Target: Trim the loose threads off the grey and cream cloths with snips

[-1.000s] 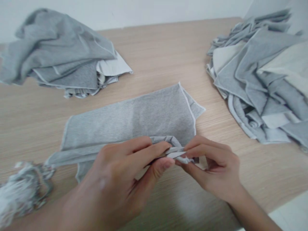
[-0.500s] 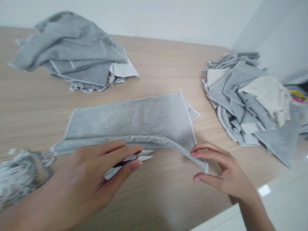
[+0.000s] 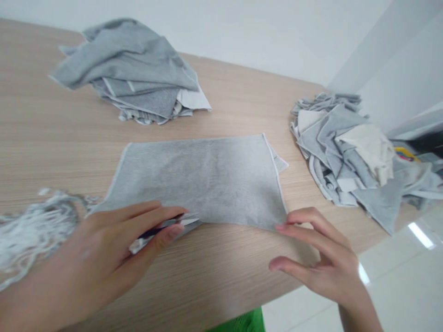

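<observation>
A grey fabric piece (image 3: 207, 177) with pale stitched edges lies spread on the wooden table. My left hand (image 3: 134, 244) is closed around small thread snips (image 3: 166, 225), whose blades point right beside the fabric's near edge. At the fabric's near right corner is my right hand (image 3: 311, 249), its fingertips touching the edge and its thumb held well apart. A small pale corner of cloth sticks out from under the fabric's right side.
A heap of grey cloths (image 3: 138, 64) lies at the back left. Another pile of grey and cream cloths (image 3: 346, 147) sits at the right. Tangled white trimmings (image 3: 41, 230) are at the left. Something green (image 3: 242, 323) shows below the table's front edge.
The fabric's near edge, rolled up before, now lies flat. My right thumb has moved away from the fingers, letting go of the corner. The view has shifted, showing the green thing.
</observation>
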Motion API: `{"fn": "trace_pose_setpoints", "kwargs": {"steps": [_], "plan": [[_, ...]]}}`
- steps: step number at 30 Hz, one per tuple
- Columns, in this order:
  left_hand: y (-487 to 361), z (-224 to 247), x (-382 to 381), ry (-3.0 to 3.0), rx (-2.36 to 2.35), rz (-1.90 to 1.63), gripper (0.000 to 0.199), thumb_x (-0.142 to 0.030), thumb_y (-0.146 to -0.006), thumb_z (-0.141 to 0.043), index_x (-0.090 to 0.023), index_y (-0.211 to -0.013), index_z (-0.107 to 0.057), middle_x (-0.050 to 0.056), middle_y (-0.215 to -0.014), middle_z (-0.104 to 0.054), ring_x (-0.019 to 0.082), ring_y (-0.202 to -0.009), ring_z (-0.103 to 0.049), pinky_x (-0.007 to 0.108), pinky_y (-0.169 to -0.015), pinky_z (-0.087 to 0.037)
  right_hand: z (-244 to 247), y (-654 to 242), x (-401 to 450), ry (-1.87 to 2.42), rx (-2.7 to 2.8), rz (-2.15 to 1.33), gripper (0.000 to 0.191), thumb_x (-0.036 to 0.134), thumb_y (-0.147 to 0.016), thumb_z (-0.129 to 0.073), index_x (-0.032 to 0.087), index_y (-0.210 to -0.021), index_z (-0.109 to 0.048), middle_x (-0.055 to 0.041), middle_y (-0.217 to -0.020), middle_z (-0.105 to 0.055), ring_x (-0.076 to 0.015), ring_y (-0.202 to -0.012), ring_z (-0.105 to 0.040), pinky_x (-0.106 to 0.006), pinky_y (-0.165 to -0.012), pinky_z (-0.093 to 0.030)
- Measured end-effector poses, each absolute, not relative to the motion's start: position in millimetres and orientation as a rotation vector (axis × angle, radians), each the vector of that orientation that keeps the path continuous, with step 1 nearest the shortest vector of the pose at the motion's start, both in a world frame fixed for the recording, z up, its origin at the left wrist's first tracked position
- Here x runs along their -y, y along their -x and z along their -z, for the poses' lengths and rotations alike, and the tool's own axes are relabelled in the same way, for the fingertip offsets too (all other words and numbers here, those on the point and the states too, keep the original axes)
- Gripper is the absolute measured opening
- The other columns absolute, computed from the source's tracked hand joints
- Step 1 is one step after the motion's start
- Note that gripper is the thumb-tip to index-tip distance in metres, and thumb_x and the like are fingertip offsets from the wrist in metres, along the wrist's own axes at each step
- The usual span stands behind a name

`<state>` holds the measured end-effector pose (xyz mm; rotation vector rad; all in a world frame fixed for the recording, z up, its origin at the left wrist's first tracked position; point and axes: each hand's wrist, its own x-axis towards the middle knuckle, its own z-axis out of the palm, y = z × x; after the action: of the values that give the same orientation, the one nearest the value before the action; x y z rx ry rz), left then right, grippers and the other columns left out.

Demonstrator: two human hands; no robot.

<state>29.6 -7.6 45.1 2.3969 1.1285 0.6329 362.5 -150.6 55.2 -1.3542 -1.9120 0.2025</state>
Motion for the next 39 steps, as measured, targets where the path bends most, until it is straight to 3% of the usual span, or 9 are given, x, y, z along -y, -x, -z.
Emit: {"fn": "trace_pose_setpoints", "kwargs": {"steps": [4, 11, 16, 22, 25, 27, 31, 33, 39], "plan": [[1, -39, 10, -2.549, -1.151, -0.599, 0.028, -0.051, -0.101, -0.058, -0.043, -0.124, -0.070, -0.006, -0.111, -0.079, 0.015, -0.084, -0.074, 0.018, -0.056, -0.054, -63, -327, 126, 1.191, 2.011, -0.167, 0.045, 0.028, -0.081, -0.090, 0.016, -0.120, -0.070, -0.0060, -0.108, -0.065, -0.0160, -0.098, -0.063, -0.033, -0.085, -0.054], [57, -47, 33, -2.320, -1.319, -0.819, 0.021, -0.037, -0.103, -0.058, -0.039, -0.122, -0.068, -0.006, -0.113, -0.078, 0.013, -0.095, -0.075, 0.014, -0.061, -0.057, -67, -241, 44, 0.827, 2.192, -0.060, 0.043, 0.040, -0.082, -0.088, 0.014, -0.111, -0.070, -0.0065, -0.098, -0.070, -0.0167, -0.088, -0.065, -0.033, -0.077, -0.053], [102, -59, 44, -2.193, -1.480, -1.054, 0.020, -0.039, -0.104, -0.058, -0.031, -0.114, -0.073, -0.006, -0.104, -0.082, 0.009, -0.086, -0.077, 0.015, -0.073, -0.057, -81, -157, -19, 0.552, 2.322, 0.161, 0.043, 0.050, -0.088, -0.080, 0.013, -0.110, -0.070, -0.0096, -0.098, -0.073, -0.0210, -0.089, -0.067, -0.037, -0.080, -0.052], [159, -64, 57, -1.928, -1.738, -1.330, 0.024, -0.044, -0.102, -0.061, -0.028, -0.104, -0.079, -0.006, -0.098, -0.083, 0.007, -0.081, -0.075, 0.011, -0.071, -0.055, -56, -56, -78, 0.572, 2.378, 0.121, 0.061, 0.059, -0.099, -0.061, 0.015, -0.141, -0.059, -0.0182, -0.139, -0.065, -0.0305, -0.130, -0.060, -0.050, -0.114, -0.044], [175, -67, 61, -1.854, -1.855, -1.338, 0.022, -0.042, -0.102, -0.062, -0.030, -0.111, -0.079, -0.006, -0.104, -0.082, 0.008, -0.085, -0.074, 0.014, -0.073, -0.054, -45, -32, -93, 0.630, 2.632, -0.049, 0.067, 0.063, -0.099, -0.057, 0.014, -0.145, -0.058, -0.0212, -0.155, -0.054, -0.0361, -0.145, -0.049, -0.060, -0.123, -0.035], [179, -69, 62, -1.838, -1.897, -1.318, 0.022, -0.041, -0.102, -0.063, -0.030, -0.112, -0.078, -0.005, -0.106, -0.082, 0.010, -0.088, -0.074, 0.016, -0.075, -0.054, -45, -24, -96, 0.659, 2.601, -0.119, 0.063, 0.058, -0.098, -0.062, 0.017, -0.146, -0.057, -0.0177, -0.157, -0.052, -0.0352, -0.148, -0.048, -0.060, -0.124, -0.034], [178, -72, 62, -1.866, -1.890, -1.282, 0.026, -0.044, -0.103, -0.060, -0.028, -0.109, -0.079, -0.004, -0.101, -0.082, 0.011, -0.084, -0.075, 0.018, -0.073, -0.054, -56, -20, -102, 0.607, 2.753, -0.232, 0.041, 0.035, -0.094, -0.075, 0.016, -0.130, -0.068, -0.0164, -0.136, -0.069, -0.0309, -0.124, -0.068, -0.052, -0.110, -0.053], [176, -70, 62, -1.896, -1.906, -1.261, 0.025, -0.044, -0.102, -0.061, -0.028, -0.110, -0.079, -0.004, -0.100, -0.082, 0.010, -0.082, -0.075, 0.017, -0.071, -0.053, -66, -26, -107, 0.588, 2.741, -0.268, 0.039, 0.028, -0.093, -0.076, 0.013, -0.128, -0.069, -0.0153, -0.131, -0.072, -0.0283, -0.119, -0.070, -0.048, -0.106, -0.056], [168, -61, 57, -1.906, -1.870, -1.194, 0.026, -0.043, -0.102, -0.061, -0.026, -0.112, -0.078, -0.001, -0.106, -0.082, 0.013, -0.087, -0.075, 0.020, -0.076, -0.055, -108, -81, -102, 0.625, 2.296, -0.393, 0.033, 0.041, -0.096, -0.073, 0.017, -0.119, -0.074, -0.0066, -0.114, -0.079, -0.0190, -0.102, -0.075, -0.037, -0.097, -0.060]]}}
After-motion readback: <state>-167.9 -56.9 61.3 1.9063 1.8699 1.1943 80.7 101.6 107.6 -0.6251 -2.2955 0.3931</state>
